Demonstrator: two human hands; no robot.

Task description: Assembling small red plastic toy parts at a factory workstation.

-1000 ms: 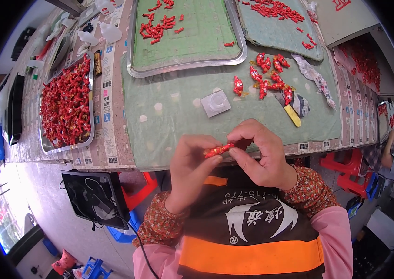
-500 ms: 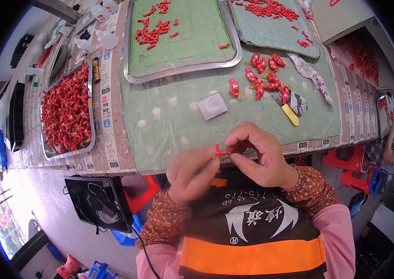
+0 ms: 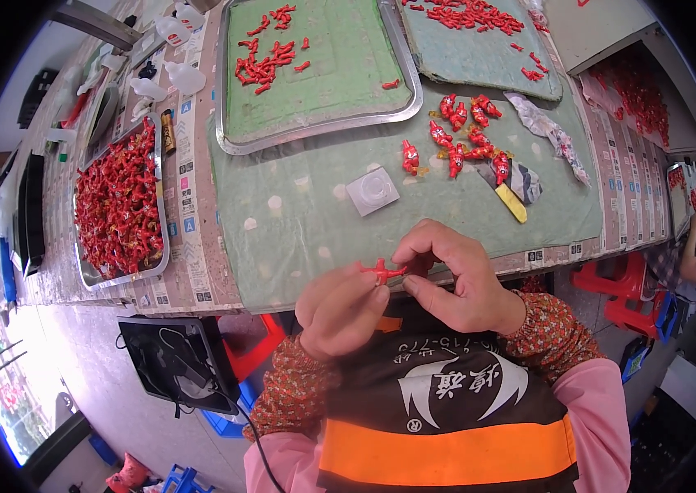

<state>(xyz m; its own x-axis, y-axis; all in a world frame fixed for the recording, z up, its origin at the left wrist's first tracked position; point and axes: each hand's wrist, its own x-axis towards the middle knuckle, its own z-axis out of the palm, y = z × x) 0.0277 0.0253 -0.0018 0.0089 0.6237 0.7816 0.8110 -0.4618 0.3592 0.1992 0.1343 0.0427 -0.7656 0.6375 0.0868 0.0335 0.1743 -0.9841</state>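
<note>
Between my two hands, just in front of the table's near edge, is a small red branched plastic piece [image 3: 382, 270]. My left hand [image 3: 338, 306] pinches its left side with thumb and fingers and is smeared by motion. The thumb and forefinger of my right hand [image 3: 467, 283] are closed on its right end. Beyond them on the green cloth lie a small grey square pad [image 3: 373, 192] with a round mark and a group of assembled red figures [image 3: 455, 158] with yellowish clear bits.
A metal tray [image 3: 323, 130] with a green lining holds loose red pieces. Beside it, a blue-green padded board [image 3: 483, 70] bears more. Another tray [image 3: 165, 238], heaped with red figures, stands left. A yellow strip [image 3: 511, 203] and crumpled wrapping [image 3: 549, 135] lie right.
The red piece has turned between my fingers, and one arm of it now points left. My left hand has moved slightly; my right hand keeps its pinch.
</note>
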